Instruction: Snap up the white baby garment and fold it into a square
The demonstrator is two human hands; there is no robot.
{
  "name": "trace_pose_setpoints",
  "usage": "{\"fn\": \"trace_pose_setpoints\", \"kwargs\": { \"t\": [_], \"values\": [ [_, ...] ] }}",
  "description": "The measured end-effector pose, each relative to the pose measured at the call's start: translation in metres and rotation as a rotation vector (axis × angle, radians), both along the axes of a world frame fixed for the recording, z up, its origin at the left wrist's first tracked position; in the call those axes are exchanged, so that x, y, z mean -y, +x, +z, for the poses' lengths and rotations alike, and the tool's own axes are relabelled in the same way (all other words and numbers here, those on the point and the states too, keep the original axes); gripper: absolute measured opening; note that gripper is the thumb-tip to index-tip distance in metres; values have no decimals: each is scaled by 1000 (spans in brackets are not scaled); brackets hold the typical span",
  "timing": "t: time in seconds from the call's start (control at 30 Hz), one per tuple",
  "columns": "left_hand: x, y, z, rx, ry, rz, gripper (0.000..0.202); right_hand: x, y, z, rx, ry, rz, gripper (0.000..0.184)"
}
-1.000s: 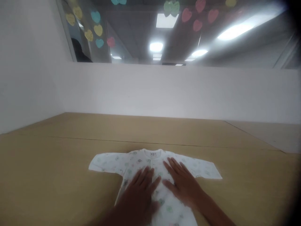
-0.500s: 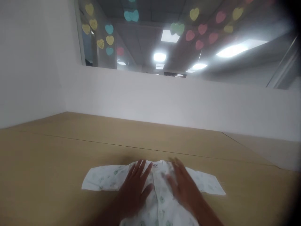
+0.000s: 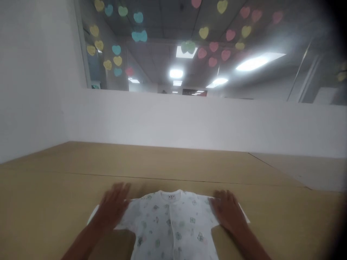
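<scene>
A white baby garment (image 3: pixel 170 227) with small green and pink prints lies flat and face up on the tan tabletop (image 3: pixel 54 195), its collar label toward the far side. A centre front placket runs down its middle. My left hand (image 3: pixel 111 206) is blurred, fingers spread, over the left sleeve near the shoulder. My right hand (image 3: pixel 228 210) rests flat with parted fingers on the right shoulder and sleeve. Both hands hide most of the sleeves. The garment's lower end runs out of view at the bottom.
A white low wall (image 3: pixel 189 122) runs behind the tabletop, and a seam crosses the table surface. Above the wall, a glass panel (image 3: pixel 159 61) carries coloured paper hearts and shows bright ceiling lights.
Both hands have moved outward from the garment's chest to its shoulders and sleeves, uncovering the front. The view has tilted slightly, and the garment sits a little lower in the picture.
</scene>
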State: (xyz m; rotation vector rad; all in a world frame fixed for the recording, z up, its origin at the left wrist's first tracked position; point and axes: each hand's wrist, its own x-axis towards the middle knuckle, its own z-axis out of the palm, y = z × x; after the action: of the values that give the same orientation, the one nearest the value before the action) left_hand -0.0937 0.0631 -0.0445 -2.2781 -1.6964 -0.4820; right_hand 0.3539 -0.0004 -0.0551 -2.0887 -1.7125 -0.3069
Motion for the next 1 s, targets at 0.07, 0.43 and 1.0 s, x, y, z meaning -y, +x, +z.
{"fn": "trace_pose_setpoints", "kwargs": {
  "t": [0.07, 0.43, 1.0],
  "values": [
    [20, 47, 4, 47, 51, -91, 61, 3, -34, 6, -5, 58, 95, 71],
    [11, 14, 18, -32, -275, -154, 54, -2, 23, 4, -55, -347, 63, 75],
    [-5, 22, 1, -19, -132, -125, 52, -6, 24, 3, -75, -315, 57, 71]
  ]
}}
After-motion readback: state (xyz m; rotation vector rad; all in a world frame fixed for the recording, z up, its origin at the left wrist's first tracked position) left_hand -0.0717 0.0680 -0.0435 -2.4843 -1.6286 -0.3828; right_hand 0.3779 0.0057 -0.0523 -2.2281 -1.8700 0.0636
